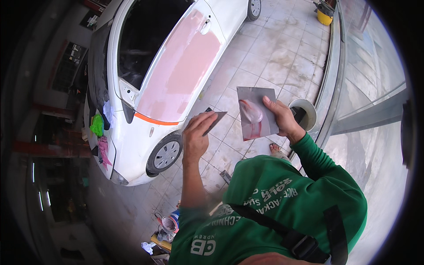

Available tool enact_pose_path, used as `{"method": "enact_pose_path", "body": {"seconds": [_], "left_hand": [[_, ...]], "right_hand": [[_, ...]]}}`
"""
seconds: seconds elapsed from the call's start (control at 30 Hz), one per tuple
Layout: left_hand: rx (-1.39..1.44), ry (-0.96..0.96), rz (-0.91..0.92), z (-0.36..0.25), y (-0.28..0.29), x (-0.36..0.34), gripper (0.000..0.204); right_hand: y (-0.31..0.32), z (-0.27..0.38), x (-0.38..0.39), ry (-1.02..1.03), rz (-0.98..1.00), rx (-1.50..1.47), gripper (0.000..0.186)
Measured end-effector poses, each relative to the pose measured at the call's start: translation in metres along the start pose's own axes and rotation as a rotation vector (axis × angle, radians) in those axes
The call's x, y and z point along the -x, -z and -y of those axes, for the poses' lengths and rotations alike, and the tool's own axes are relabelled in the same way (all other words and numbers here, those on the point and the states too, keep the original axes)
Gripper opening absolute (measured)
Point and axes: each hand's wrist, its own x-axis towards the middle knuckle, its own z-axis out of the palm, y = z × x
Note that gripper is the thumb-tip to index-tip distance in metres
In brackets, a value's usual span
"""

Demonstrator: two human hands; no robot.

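1. The grey board (266, 124) is held up in front of the person's body, over the tiles, bearing a smooth mound of pale paste (254, 114) with red streaks at its upper and lower ends.
2. The right hand (285, 118) grips the board's right side, thumb laid flat on the face (the other fingers are mostly hidden behind it).
3. The left hand (197, 131) is closed on a thin dark spreader (216, 123), fingers together along its face; the thumb's place I cannot tell.
4. A gap separates the spreader from the board's left edge, with floor tiles (260, 57) showing through.
5. White lettering (270, 195) runs across the green top (344, 194) (upside down from this view), with a larger white emblem (203, 247) at lower left. A black strap (304, 245) with a buckle crosses the chest.
6. Left of the hands stands a white car (132, 152), its door covered in pinkish patches (190, 62), an orange strip (157, 120) along the patches' lower edge.
7. The tiled strip runs between the car's side and a metal track (338, 57) on the right.
8. A pale bucket (312, 117) appears just beyond the right wrist, beside that track; a yellow bucket (324, 18) sits farther up it.
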Motion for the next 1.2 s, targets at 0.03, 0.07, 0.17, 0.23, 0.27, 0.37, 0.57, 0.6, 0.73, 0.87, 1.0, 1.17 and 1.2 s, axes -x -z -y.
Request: {"method": "enact_pose_path", "body": {"seconds": [0.03,0.07,0.17,0.23,0.27,0.37,0.57,0.6,0.73,0.87,1.0,1.17,1.2], "left_hand": [[0.117,0.071,-0.035,-0.01,0.01,-0.008,0.038],[0.146,0.003,-0.03,-0.024,0.014,-0.022,0.037],[0.201,-0.149,-0.027,-0.042,-0.015,-0.045,0.035],[0.29,-0.136,0.015,-0.057,-0.044,-0.032,0.038],[0.25,-0.156,0.093,-0.06,-0.052,-0.024,0.038],[0.158,-0.196,0.256,-0.061,-0.048,-0.006,0.039],[0.371,-0.437,-0.14,-0.124,-0.044,-0.063,0.039],[0.428,-0.434,-0.166,-0.123,-0.064,-0.069,0.037],[0.185,-0.17,-0.154,-0.074,-0.133,-0.073,0.046],[0.217,0.133,-0.005,-0.044,-0.138,-0.076,0.05],[0.23,-0.026,-0.143,-0.089,-0.118,-0.128,0.042],[0.003,0.111,0.119,-0.034,-0.136,-0.134,0.037],[0.134,0.2,0.06,-0.018,-0.136,-0.133,0.04]], "right_hand": [[0.008,0.003,0.003,-0.021,0.086,0.331,0.057],[-0.004,0.007,0.009,0.21,0.142,0.515,0.055],[-0.034,0.004,0.005,0.543,0.066,0.763,0.052],[-0.026,0.004,-0.003,0.291,-0.104,0.625,0.048],[-0.005,0.0,-0.013,0.154,-0.142,0.423,0.047],[0.03,-0.004,-0.023,0.036,-0.267,-0.076,0.044],[0.051,0.029,-0.015,0.117,-0.07,-0.524,0.043],[0.053,0.03,-0.012,0.076,-0.002,-0.598,0.042],[0.075,0.044,0.001,0.053,0.013,-0.483,0.055],[0.112,0.064,0.0,0.153,-0.057,-0.365,0.058],[0.122,0.088,-0.028,0.108,0.004,-0.373,0.057],[0.138,0.097,-0.064,0.064,0.079,-0.643,0.05],[0.138,0.107,-0.07,0.065,0.047,-0.456,0.051]]}}
